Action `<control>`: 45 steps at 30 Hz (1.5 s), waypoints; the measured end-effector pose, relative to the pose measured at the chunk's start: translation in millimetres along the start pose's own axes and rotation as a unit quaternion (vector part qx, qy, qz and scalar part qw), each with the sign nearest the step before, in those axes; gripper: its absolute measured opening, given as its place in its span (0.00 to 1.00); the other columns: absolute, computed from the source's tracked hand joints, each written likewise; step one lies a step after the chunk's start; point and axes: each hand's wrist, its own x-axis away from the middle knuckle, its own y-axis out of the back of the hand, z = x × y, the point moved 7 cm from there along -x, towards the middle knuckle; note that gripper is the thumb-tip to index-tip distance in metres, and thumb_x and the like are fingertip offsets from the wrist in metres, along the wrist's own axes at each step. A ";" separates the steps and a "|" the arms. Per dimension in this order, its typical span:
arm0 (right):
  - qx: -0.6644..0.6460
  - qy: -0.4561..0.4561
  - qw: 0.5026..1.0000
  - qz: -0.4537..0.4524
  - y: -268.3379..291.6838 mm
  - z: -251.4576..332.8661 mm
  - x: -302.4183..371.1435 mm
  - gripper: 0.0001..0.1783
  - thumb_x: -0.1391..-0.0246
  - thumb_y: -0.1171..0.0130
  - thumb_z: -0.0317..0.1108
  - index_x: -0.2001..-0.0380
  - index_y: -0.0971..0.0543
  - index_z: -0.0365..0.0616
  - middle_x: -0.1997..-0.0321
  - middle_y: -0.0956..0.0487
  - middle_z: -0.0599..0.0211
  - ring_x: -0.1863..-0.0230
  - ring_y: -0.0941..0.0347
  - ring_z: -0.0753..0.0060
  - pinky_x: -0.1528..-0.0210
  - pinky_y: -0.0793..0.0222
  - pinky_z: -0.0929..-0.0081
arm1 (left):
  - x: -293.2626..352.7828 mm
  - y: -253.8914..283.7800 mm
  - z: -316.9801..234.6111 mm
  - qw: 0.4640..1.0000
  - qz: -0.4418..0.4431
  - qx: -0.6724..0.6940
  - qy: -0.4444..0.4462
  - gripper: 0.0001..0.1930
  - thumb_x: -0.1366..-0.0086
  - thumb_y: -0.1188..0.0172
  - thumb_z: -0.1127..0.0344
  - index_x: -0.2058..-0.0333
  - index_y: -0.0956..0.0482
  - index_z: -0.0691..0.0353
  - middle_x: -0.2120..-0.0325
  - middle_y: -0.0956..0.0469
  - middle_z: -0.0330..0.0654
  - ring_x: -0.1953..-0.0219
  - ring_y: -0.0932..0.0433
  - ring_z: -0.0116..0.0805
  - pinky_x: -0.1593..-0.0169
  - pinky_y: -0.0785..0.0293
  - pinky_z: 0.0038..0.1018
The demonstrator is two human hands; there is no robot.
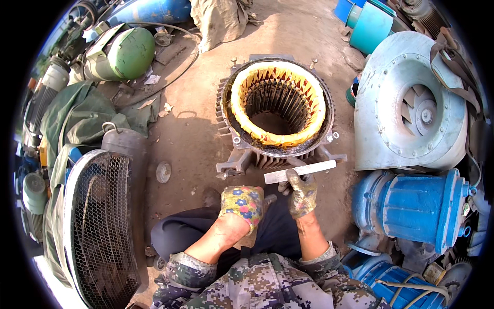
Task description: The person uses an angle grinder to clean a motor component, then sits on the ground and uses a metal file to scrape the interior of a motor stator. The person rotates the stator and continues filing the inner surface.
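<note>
A motor stator (225, 105) stands upright on the ground in front of me, its finned metal housing around a ring of yellow-wrapped windings (278, 139). My right hand (302, 194), in a soiled glove, grips a pale flat strip (300, 172) crosswise, close to the near foot of the housing. Over my lap, my left hand (242, 204) wears a flowered glove and is closed. A tan edge shows below it and a greyish tip beside it; what it holds is mostly hidden.
At the right are a grey blower housing (375, 129) and a blue motor (417, 206). A mesh-fronted guard (98, 216) and a green tarpaulin (77, 116) lie at the left, with a green tank (131, 54) beyond. A small disc (163, 172) rests on the ground.
</note>
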 end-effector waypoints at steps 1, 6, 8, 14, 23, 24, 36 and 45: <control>-0.007 0.000 1.000 -0.002 3.1 4.0 2.5 0.24 0.34 0.33 0.38 0.41 0.22 0.34 0.69 0.15 0.62 0.75 0.21 0.76 0.74 0.29 0.82 | -1.9 11.8 5.1 0.998 -0.061 0.026 0.008 0.21 0.27 0.41 0.45 0.65 0.14 0.58 0.69 0.13 0.51 0.62 0.13 0.53 0.59 0.19 0.44; 0.019 -0.027 0.998 0.056 -16.5 17.3 28.2 0.18 0.34 0.33 0.35 0.47 0.19 0.34 0.66 0.13 0.59 0.72 0.19 0.74 0.72 0.26 0.81 | 0.4 45.0 6.4 0.958 -0.129 0.255 0.013 0.22 0.25 0.38 0.48 0.61 0.16 0.66 0.69 0.13 0.54 0.64 0.13 0.53 0.61 0.19 0.44; -0.007 -0.020 0.993 0.112 -25.1 13.6 34.1 0.18 0.34 0.32 0.35 0.48 0.18 0.34 0.65 0.13 0.59 0.71 0.18 0.75 0.72 0.25 0.81 | 0.1 31.2 3.1 0.934 -0.053 0.354 0.004 0.19 0.25 0.38 0.51 0.58 0.15 0.65 0.71 0.15 0.52 0.68 0.16 0.51 0.61 0.21 0.40; -0.069 0.063 0.995 -0.042 50.2 42.2 13.9 0.24 0.32 0.34 0.39 0.40 0.22 0.35 0.60 0.15 0.64 0.67 0.20 0.78 0.68 0.24 0.79 | 3.5 35.7 -12.2 0.959 -0.026 0.280 -0.035 0.15 0.25 0.39 0.54 0.59 0.16 0.61 0.68 0.17 0.57 0.60 0.18 0.62 0.59 0.24 0.46; 0.605 0.204 0.732 0.238 24.3 73.3 57.5 0.21 0.40 0.27 0.40 0.48 0.16 0.43 0.61 0.14 0.57 0.64 0.18 0.61 0.59 0.20 0.68 | 5.3 3.7 -14.4 0.876 0.005 0.452 -0.166 0.10 0.26 0.39 0.63 0.55 0.18 0.63 0.64 0.15 0.51 0.58 0.15 0.53 0.59 0.22 0.39; 0.601 0.171 0.744 0.237 33.1 63.9 61.9 0.20 0.40 0.27 0.41 0.49 0.15 0.42 0.64 0.14 0.59 0.66 0.19 0.65 0.62 0.21 0.70 | 1.5 9.4 -21.9 0.934 0.014 0.304 -0.186 0.10 0.27 0.39 0.66 0.53 0.19 0.65 0.64 0.15 0.50 0.58 0.14 0.50 0.58 0.22 0.37; 0.385 -0.209 0.891 0.118 82.0 47.1 86.9 0.18 0.35 0.31 0.40 0.46 0.14 0.45 0.73 0.19 0.74 0.75 0.25 0.82 0.71 0.28 0.75 | -22.2 5.9 -24.3 0.978 -0.059 0.191 -0.059 0.15 0.27 0.34 0.56 0.61 0.16 0.65 0.73 0.18 0.54 0.69 0.16 0.49 0.64 0.24 0.39; 0.187 -0.113 0.969 0.117 68.8 23.2 98.5 0.35 0.27 0.45 0.32 0.21 0.39 0.49 0.66 0.16 0.66 0.71 0.21 0.79 0.65 0.24 0.78 | -48.2 -9.5 -31.8 0.862 -0.136 0.488 0.017 0.08 0.23 0.41 0.71 0.50 0.19 0.66 0.67 0.17 0.47 0.68 0.18 0.31 0.61 0.21 0.29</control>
